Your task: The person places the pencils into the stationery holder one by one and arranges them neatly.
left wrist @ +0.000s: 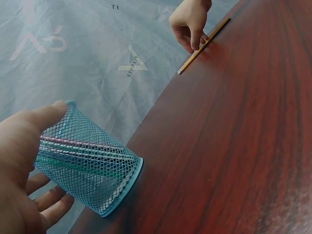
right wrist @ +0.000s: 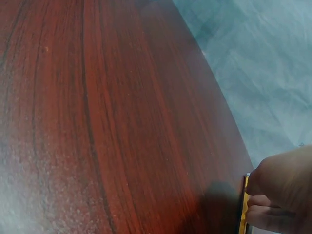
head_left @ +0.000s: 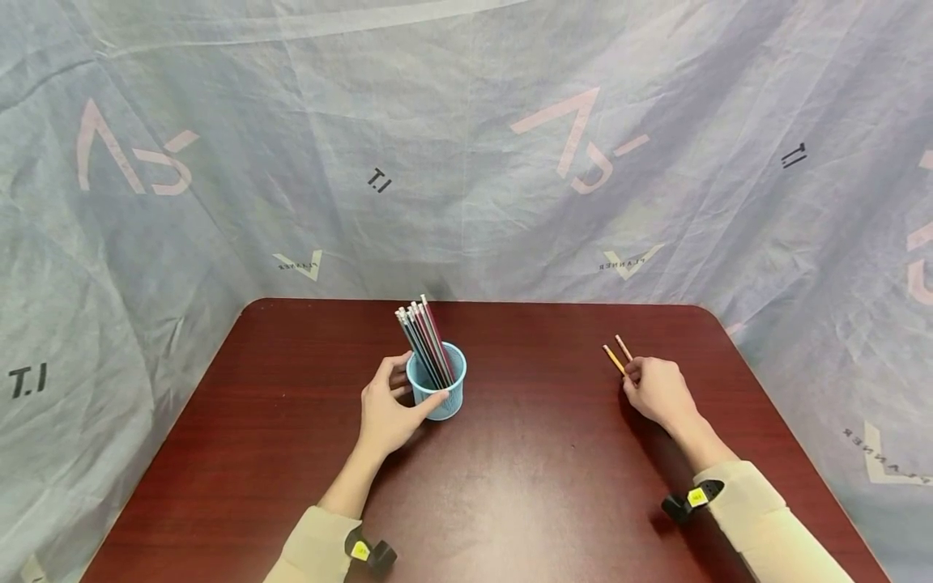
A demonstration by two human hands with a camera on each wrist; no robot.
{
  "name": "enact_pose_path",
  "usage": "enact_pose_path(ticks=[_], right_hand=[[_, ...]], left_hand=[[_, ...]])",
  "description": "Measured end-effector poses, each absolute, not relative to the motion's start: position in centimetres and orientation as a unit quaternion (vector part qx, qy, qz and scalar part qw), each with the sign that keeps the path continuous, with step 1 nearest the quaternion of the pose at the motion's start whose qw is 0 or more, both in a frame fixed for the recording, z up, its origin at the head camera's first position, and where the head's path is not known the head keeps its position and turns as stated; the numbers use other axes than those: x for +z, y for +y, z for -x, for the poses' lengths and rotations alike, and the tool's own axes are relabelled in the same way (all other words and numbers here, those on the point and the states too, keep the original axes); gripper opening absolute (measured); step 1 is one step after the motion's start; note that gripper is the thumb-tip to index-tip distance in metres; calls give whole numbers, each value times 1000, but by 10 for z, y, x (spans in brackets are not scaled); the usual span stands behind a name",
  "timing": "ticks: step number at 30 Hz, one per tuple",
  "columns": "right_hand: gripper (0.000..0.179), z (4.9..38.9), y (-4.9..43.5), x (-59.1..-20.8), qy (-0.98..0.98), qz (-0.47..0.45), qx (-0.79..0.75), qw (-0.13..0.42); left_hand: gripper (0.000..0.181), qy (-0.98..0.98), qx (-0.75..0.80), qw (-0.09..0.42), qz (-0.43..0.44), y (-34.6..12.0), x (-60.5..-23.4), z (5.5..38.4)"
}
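A light blue mesh pencil cup (head_left: 450, 401) stands on the table, left of centre. Several pencils (head_left: 428, 340) in dark, red and pale colours lean inside it, white ends up. My left hand (head_left: 386, 413) holds the cup, thumb at the near rim and fingers around its left side. Over on the right, my right hand (head_left: 659, 393) pinches a yellow pencil (head_left: 614, 359) low over the tabletop. A second, tan pencil (head_left: 623, 347) shows just beyond it, partly hidden by the fingers. The left wrist view shows the yellow pencil (left wrist: 214, 35) with dark stripes at the fingertips.
The dark red wooden table (head_left: 525, 470) has rounded far corners. Grey printed cloth (head_left: 466, 162) hangs behind it and along both sides. A small black device with a yellow label sits on each wrist, over pale sleeves (head_left: 773, 518).
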State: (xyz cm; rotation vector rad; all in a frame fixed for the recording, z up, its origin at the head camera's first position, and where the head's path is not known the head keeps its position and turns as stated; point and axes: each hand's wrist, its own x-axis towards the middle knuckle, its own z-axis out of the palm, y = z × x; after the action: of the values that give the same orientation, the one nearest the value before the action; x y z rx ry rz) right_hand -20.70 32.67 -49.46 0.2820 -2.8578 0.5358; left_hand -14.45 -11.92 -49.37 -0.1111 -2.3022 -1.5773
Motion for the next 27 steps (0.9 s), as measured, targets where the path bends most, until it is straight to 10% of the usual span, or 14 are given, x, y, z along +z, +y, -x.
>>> enact_pose_path(ticks=[27], right_hand=[[7,212,311,-488,-976,-90,167,108]], left_hand=[[75,-809,-561,173,37,-118,-492,144]])
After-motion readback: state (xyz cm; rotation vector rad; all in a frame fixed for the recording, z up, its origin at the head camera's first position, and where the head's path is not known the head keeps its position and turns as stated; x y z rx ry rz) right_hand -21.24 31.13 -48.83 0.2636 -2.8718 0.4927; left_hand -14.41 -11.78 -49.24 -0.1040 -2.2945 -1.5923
